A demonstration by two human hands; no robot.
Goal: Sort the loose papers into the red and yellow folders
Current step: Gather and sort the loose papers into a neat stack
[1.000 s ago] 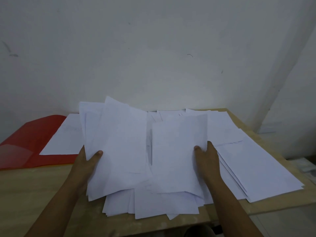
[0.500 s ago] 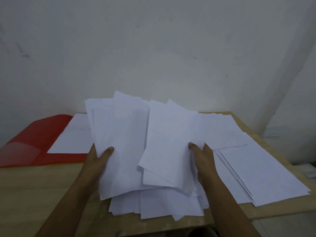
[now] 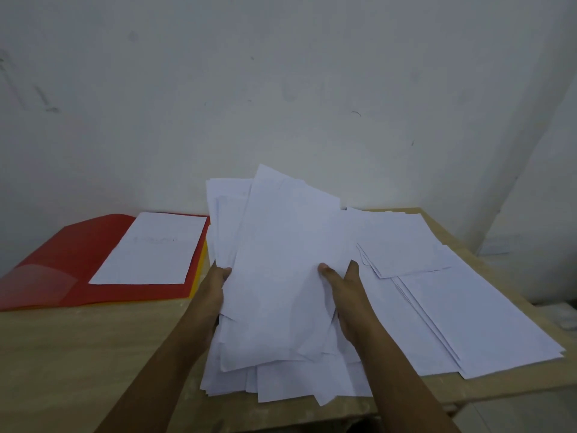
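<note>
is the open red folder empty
No, a single white sheet lies flat on the open red folder, left of the paper stack that both hands hold.

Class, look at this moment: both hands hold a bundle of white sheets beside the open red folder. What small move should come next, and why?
Probably square up the bundle: the left hand and right hand grip its sides, yet the sheets fan out unevenly. Only one sheet lies in the red folder.
</note>
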